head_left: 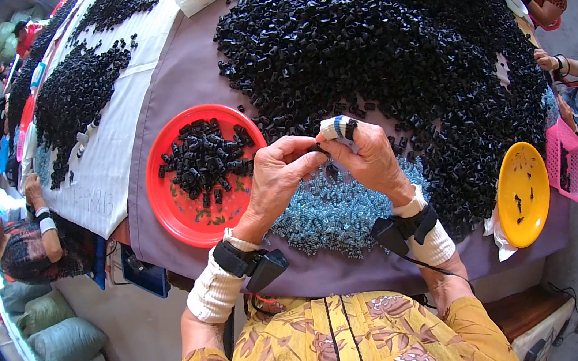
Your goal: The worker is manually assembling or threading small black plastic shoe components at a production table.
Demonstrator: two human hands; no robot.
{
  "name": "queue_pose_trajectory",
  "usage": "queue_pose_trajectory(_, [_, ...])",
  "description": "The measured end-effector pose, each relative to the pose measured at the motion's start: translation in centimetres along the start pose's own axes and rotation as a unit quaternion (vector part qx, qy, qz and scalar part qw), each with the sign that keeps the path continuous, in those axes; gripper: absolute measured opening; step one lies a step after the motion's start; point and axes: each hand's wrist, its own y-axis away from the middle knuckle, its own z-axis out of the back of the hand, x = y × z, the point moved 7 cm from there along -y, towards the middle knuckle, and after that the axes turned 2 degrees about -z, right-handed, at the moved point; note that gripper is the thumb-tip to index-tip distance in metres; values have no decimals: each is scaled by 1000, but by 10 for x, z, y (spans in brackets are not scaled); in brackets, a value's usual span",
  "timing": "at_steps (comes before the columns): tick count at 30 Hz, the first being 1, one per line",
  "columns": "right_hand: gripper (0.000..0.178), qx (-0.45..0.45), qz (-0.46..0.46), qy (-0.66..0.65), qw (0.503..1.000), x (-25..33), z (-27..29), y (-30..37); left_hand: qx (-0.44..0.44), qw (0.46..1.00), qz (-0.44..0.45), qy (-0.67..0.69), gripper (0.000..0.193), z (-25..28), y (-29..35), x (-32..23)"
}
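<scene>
My left hand (279,176) and my right hand (367,158) meet fingertip to fingertip over the table. Pinched between them is a small black plastic part (319,148), mostly covered by the fingers. A striped cloth wrap (334,127) covers a finger of the right hand. Just below the hands lies a heap of small clear-bluish springs (331,219). Beside my left hand, a red round tray (175,219) holds a pile of black parts (201,156). Beyond both hands spreads a large heap of loose black plastic parts (357,30).
A yellow oval tray (524,199) with a few black bits and a pink basket (571,148) stand at the right edge. White cloth (107,199) with more black heaps covers the left side. Other people (23,236) sit around the table, at left and right.
</scene>
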Motion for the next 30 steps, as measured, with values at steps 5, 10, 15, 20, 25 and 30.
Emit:
queue_pose_trajectory(5, [13, -1, 51, 46, 998, 6, 1, -2, -1, 1000, -3, -9, 20, 0, -1, -1])
queue_pose_trajectory(10, [13, 31, 24, 17, 999, 5, 1, -2, 11, 1000, -1, 14, 21, 1, 0, 3])
queue_pose_trajectory(15, [12, 15, 39, 16, 999, 5, 10, -5, 7, 1000, 6, 5, 20, -2, -1, -2])
queue_pose_trajectory(20, [10, -41, -24, 9, 999, -3, 41, -17, -8, 999, 10, 36, 20, 1, -1, -4])
queue_pose_trajectory(25, [10, -59, -74, 124, 988, -34, 76, -15, -17, 997, 4, 78, 21, 11, -2, -3])
queue_pose_trajectory(30, [14, 18, -62, 263, 963, -75, 55, -3, -17, 995, 15, 99, 23, 16, 1, 3])
